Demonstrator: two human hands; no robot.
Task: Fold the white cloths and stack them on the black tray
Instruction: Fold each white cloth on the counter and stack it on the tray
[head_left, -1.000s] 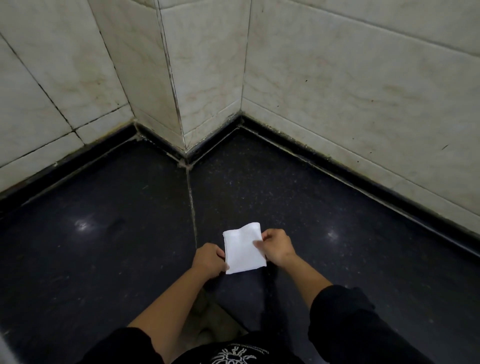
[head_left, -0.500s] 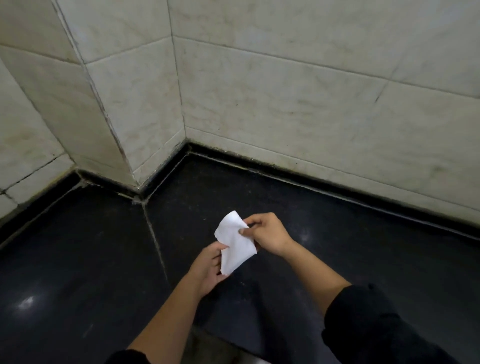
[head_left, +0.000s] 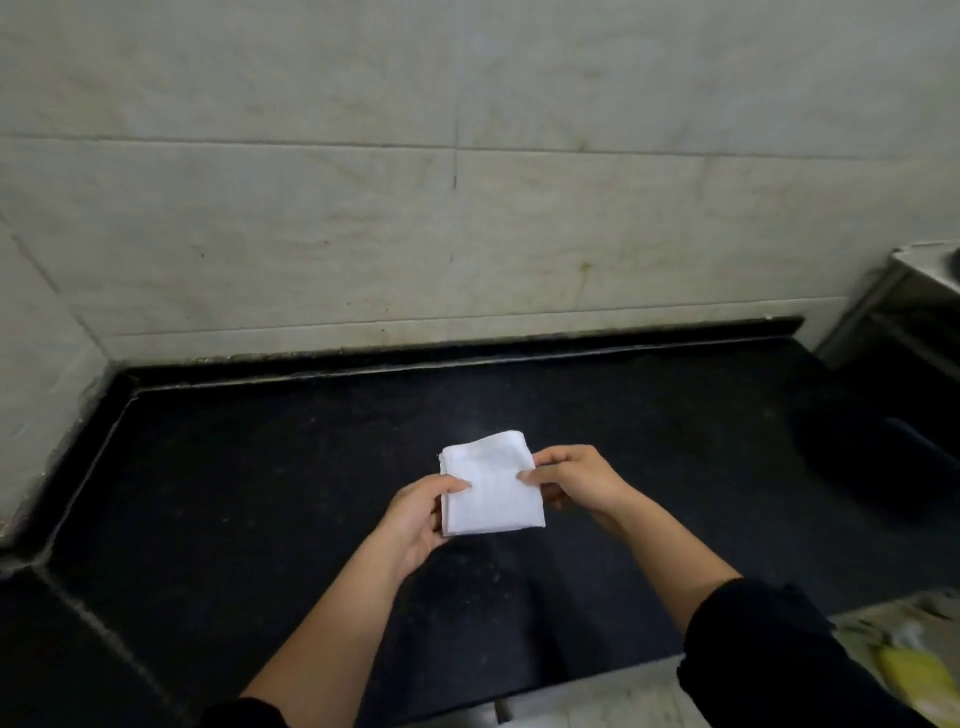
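A small white cloth (head_left: 491, 486), folded into a rough square, hangs in the air above the black counter (head_left: 260, 467). My left hand (head_left: 418, 517) pinches its left edge with thumb on top and fingers curled beneath. My right hand (head_left: 576, 478) pinches the right edge the same way. At the far right a dark, boxy shape (head_left: 883, 457) sits on the counter; whether it is the black tray I cannot tell. No other white cloth shows.
Pale marble wall tiles (head_left: 467, 234) rise behind the counter and on the left. A metal rack (head_left: 898, 306) stands at the right edge. Lower right, beyond the counter's front edge, lies a light floor with a yellow object (head_left: 919, 680).
The view has swung right, away from the wall corner. The cloth went from tilted and loosely held to flat and square between both hands.
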